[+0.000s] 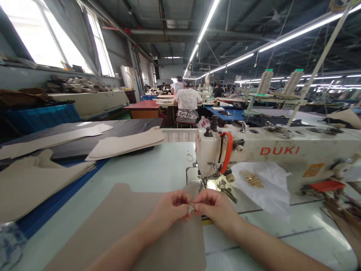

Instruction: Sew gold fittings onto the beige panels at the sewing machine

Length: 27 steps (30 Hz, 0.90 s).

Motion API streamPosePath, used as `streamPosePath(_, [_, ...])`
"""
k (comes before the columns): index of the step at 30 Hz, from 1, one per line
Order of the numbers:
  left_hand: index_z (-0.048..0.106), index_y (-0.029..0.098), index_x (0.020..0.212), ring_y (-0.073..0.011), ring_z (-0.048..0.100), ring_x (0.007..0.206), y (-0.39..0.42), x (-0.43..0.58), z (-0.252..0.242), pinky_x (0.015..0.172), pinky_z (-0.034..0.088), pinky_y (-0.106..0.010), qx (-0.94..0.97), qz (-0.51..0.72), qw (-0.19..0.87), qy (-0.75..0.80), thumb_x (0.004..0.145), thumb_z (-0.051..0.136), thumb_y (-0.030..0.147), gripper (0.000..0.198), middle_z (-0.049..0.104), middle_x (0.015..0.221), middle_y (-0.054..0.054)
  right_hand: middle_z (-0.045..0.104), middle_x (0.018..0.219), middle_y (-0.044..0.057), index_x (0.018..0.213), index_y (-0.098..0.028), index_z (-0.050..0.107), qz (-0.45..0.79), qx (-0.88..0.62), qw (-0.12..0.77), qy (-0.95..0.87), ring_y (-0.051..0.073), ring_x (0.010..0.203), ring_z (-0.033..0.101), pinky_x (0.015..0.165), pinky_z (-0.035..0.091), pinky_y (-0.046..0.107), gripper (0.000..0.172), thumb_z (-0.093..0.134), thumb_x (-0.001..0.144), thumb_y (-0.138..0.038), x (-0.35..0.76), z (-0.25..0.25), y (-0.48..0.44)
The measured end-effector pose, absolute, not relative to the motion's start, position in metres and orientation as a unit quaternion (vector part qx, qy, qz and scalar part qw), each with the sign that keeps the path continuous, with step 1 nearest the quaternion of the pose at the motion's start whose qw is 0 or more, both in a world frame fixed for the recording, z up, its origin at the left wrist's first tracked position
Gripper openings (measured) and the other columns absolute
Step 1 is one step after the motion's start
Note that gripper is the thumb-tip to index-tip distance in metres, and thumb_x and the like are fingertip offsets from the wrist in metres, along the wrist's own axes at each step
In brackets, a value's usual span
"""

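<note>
My left hand (173,205) and my right hand (216,209) meet just in front of the sewing machine (210,154), both closed in a pinch. Between their fingertips is a small gold-coloured metal piece (191,207) with a pale bit on it; its exact kind is too small to tell. Below the hands a large flat grey-beige panel (118,222) lies on the pale table, its far edge reaching the needle area. A pair of thread snips (228,191) rests on the machine bed, right of the needle.
Several gold-coloured metal pieces (252,179) lie on a white plastic sheet (275,188) under the machine arm. Stacks of cut panels (126,142) stand at the left. Thread cones (265,82) rise behind the machine. A person (188,99) sits farther ahead, back turned.
</note>
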<state>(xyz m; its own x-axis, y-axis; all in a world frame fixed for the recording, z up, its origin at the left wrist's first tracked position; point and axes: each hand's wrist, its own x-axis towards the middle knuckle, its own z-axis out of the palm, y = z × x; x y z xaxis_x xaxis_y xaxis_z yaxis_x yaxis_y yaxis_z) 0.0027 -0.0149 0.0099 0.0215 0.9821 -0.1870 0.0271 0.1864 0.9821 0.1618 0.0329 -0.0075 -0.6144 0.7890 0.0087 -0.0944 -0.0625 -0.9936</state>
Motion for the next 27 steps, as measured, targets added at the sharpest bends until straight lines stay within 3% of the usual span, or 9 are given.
streamPosePath(3, [0.055,0.016,0.063,-0.0104,0.048,0.053,-0.017,0.002,0.009,0.052,0.037,-0.021,0.531,0.428,0.46,0.568,0.06,0.058,0.021,0.006,0.055,0.054,0.004,0.062,0.072,-0.001,0.079,-0.019,0.062,0.598,-0.277,0.354,-0.664,0.014,0.068,0.057,0.064,0.044,0.025,0.014,0.068,0.072,-0.03,0.166,-0.005,0.025])
streamPosePath(7, [0.055,0.017,0.061,-0.0101,0.045,0.053,-0.024,0.004,0.013,0.051,0.033,-0.02,0.591,0.385,0.347,0.618,0.06,0.051,0.016,0.004,0.051,0.055,0.005,0.06,0.081,-0.001,0.085,-0.021,0.059,0.478,-0.28,0.35,-0.755,0.015,0.075,0.055,0.068,0.043,0.024,0.024,0.07,0.065,-0.015,0.169,-0.001,0.018])
streamPosePath(13, [0.055,0.018,0.063,-0.0122,0.048,0.057,-0.027,0.006,0.013,0.052,0.035,-0.021,0.602,0.373,0.305,0.637,0.062,0.05,0.017,0.005,0.052,0.058,0.004,0.06,0.078,-0.001,0.077,-0.02,0.056,0.409,-0.269,0.362,-0.793,0.014,0.073,0.055,0.068,0.042,0.023,0.015,0.063,0.068,-0.01,0.171,0.002,0.019])
streamPosePath(20, [0.056,0.018,0.064,-0.0128,0.049,0.058,-0.022,0.001,0.004,0.054,0.037,-0.022,0.582,0.414,0.358,0.601,0.066,0.058,0.024,0.007,0.054,0.06,0.003,0.061,0.072,0.001,0.065,-0.019,0.06,0.48,-0.28,0.414,-0.721,0.013,0.067,0.055,0.062,0.043,0.023,0.009,0.056,0.07,-0.012,0.166,0.0,0.023])
streamPosePath(27, [0.051,0.018,0.058,-0.0121,0.054,0.056,-0.016,0.005,0.007,0.055,0.042,-0.023,0.477,0.475,0.486,0.557,0.055,0.066,0.024,0.016,0.059,0.062,0.002,0.062,0.064,0.0,0.059,-0.019,0.058,0.599,-0.32,0.41,-0.608,0.013,0.059,0.054,0.056,0.044,0.023,0.009,0.066,0.062,-0.022,0.161,-0.009,0.028])
